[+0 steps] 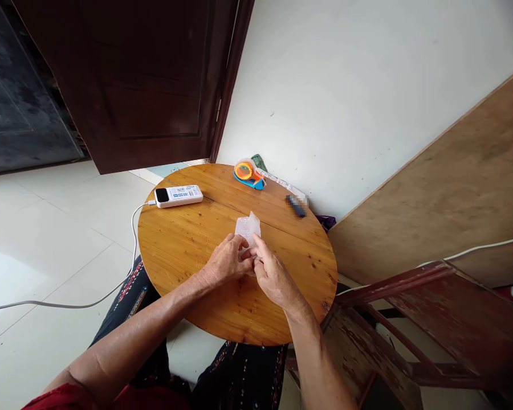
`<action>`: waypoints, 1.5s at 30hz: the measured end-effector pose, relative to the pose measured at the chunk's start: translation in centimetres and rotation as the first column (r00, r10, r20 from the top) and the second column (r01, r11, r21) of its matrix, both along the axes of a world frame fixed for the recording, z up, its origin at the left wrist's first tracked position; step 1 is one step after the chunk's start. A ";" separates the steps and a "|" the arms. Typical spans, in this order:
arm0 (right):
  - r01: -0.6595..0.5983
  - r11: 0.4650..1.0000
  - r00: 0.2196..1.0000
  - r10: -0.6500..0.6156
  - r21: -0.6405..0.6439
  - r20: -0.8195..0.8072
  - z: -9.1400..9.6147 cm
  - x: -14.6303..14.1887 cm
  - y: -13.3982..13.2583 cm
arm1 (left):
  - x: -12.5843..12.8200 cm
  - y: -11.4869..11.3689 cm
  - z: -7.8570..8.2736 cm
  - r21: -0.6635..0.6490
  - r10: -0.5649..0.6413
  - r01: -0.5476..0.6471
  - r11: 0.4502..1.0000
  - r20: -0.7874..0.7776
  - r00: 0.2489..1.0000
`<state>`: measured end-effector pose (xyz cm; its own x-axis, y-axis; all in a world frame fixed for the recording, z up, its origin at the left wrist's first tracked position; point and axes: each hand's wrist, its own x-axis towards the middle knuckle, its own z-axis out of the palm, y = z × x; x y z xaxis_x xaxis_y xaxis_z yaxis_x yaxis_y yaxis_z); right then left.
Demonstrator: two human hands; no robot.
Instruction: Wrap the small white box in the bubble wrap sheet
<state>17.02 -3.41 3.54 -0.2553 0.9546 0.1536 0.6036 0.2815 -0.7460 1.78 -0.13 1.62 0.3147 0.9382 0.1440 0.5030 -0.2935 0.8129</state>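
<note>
My left hand (226, 263) and my right hand (274, 276) meet over the middle of a round wooden table (188, 239). Both pinch the near edge of a small clear plastic bag (248, 228) that lies crumpled on the tabletop and sticks out beyond my fingertips. The fingers of both hands are closed on it. What the bag holds, if anything, I cannot make out.
A white power bank (178, 195) with a white cable (133, 228) lies at the table's far left. An orange and blue tape dispenser (248, 173) and a small dark object (296, 205) sit at the far edge by the wall. A reddish wooden chair (414, 324) stands right; a dark door (141, 80) behind.
</note>
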 end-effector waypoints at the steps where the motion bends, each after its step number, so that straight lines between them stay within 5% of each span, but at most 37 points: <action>1: -0.019 0.999 0.999 0.018 -0.029 -0.044 0.1 0.1 0.2 | 0.2 0.0 0.0 -0.011 0.012 -0.012 1.000 -0.012 1.000; 4: 0.028 0.998 0.981 -0.039 -0.056 -0.188 0.5 0.6 0.5 | 0.5 -0.1 -0.5 -0.038 0.033 -0.034 0.999 -0.013 0.999; 9: 0.346 0.933 0.915 -0.313 0.097 -0.255 -0.2 2.3 0.2 | 0.6 0.0 -1.5 -0.024 0.042 -0.041 0.999 0.044 0.998; 15: 0.271 0.939 0.962 -0.263 0.209 -0.066 -1.7 1.7 0.4 | 0.5 -0.2 -2.0 -0.007 0.020 -0.019 1.000 0.103 0.995; 19: 0.313 0.919 0.949 -0.295 0.239 -0.108 -1.7 1.6 1.1 | 0.5 -0.5 -2.2 0.013 0.008 -0.009 1.000 0.101 0.995; 23: 0.478 0.878 0.847 -0.470 -0.034 -0.249 -1.9 3.2 2.1 | 0.6 -0.7 -2.1 0.011 0.021 -0.023 1.000 0.095 0.995; 28: 0.414 0.839 0.781 -0.527 -0.353 -0.335 -2.9 3.7 3.4 | 0.5 -0.4 -2.0 0.026 -0.018 0.017 1.000 0.068 0.998; 38: 0.316 0.872 0.820 -0.449 -0.374 -0.355 -2.3 2.6 5.5 | 0.5 0.3 -2.8 0.020 -0.112 0.111 0.994 0.036 0.993; 45: 0.362 0.879 0.796 -0.465 -0.311 -0.387 -2.3 2.9 6.4 | 0.2 -0.3 -1.3 0.087 -0.072 0.076 0.993 -0.044 0.996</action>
